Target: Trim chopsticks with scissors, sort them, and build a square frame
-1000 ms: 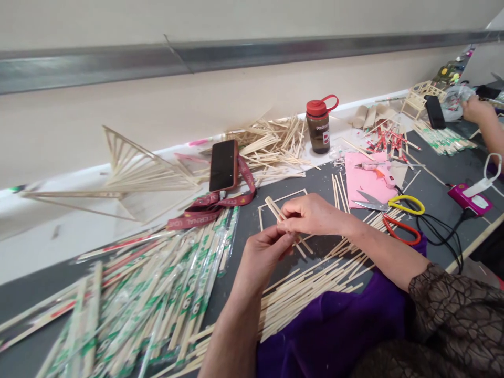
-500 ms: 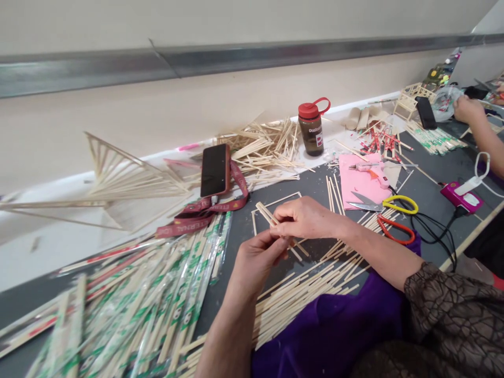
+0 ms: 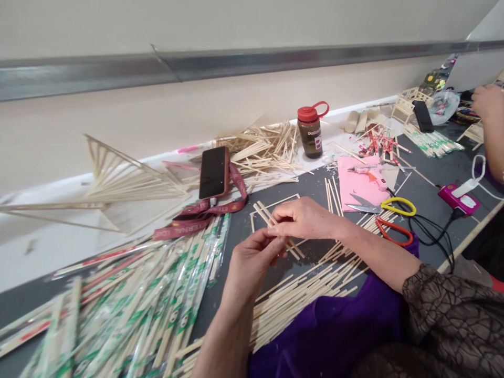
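My left hand (image 3: 251, 257) and my right hand (image 3: 303, 218) meet over the dark table (image 3: 240, 231), both pinched on a small bundle of bare wooden sticks (image 3: 263, 211) that juts up and left from the fingers. Under the hands lies a thin square stick frame (image 3: 275, 202). A row of bare sticks (image 3: 307, 286) spreads just below my hands, beside a purple cloth (image 3: 334, 325).
Wrapped chopsticks (image 3: 129, 310) are heaped at the left. A phone (image 3: 213, 171) on a red lanyard, a stick fan structure (image 3: 118, 178), a loose stick pile (image 3: 263, 147), a brown bottle (image 3: 310, 131), pink paper (image 3: 356, 181), scissors (image 3: 388, 207) and another person's arm (image 3: 490, 121) lie beyond.
The view has shifted slightly; my hands keep working the same stick bundle in place. The other person's hand at far right has moved further right.
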A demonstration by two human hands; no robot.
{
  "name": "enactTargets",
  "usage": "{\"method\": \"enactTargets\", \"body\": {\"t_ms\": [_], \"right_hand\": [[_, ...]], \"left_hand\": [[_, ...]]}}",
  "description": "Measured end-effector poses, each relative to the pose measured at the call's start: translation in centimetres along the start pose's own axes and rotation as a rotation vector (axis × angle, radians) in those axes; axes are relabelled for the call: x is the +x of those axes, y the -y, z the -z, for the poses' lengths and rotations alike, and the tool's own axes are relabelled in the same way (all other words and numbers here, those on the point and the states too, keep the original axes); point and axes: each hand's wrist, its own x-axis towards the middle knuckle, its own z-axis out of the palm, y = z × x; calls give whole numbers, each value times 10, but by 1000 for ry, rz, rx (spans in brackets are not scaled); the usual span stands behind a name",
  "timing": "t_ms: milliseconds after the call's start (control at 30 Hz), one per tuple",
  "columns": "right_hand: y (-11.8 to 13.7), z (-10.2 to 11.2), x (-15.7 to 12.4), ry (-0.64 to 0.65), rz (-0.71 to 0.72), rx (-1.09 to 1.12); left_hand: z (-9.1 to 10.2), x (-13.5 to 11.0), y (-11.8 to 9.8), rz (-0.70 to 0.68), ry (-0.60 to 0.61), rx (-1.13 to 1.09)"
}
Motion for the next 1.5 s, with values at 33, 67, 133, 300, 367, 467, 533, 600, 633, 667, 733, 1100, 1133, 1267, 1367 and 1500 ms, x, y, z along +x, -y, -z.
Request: {"method": "enactTargets", "body": {"t_ms": [33, 67, 133, 300, 367, 467, 533, 600, 633, 667, 733, 1100, 1133, 1267, 1367, 1500], "right_hand": [[1, 0, -1, 3, -1, 10], [1, 0, -1, 4, -4, 20], [1, 0, -3, 6, -13, 31], [1, 3, -5, -14, -35, 102], [0, 6, -6, -52, -67, 155], [-2, 9, -7, -108, -92, 189], [-3, 10, -8, -126, -86, 195], [-3, 10, -8, -127, -91, 194], [-2, 9, -8, -121, -97, 194], [-2, 8, -8, -114, -101, 192], [-1, 6, -9, -96, -101, 185], [1, 0, -9, -26, -96, 144], [0, -1, -8, -23, -99, 143], [-1, -2, -7, -22, -116, 124], [1, -2, -6, -15, -112, 102], [4, 0, -6, -8, -98, 89]], "left_hand": [[-1, 0, 0, -1, 1, -3], [-2, -1, -1, 0, 8, -5], [-3, -2, -2, 2, 39, -6], [0, -2, -3, -20, 38, -16], [1, -2, -3, -9, 12, -41], [1, -2, -4, 0, -11, -93], [1, -3, -5, -7, -13, -106], [1, -3, -6, -16, -13, -104], [1, -3, -6, -20, -13, -100], [1, -3, -6, -23, -16, -98], [1, -3, -5, -28, -16, -101], [2, 0, -2, -35, -48, -110], [1, -1, -2, -35, -45, -105], [2, -1, -2, -36, -30, -76], [3, 0, -3, -20, -31, -70], [5, 1, -5, 9, -33, -64]]}}
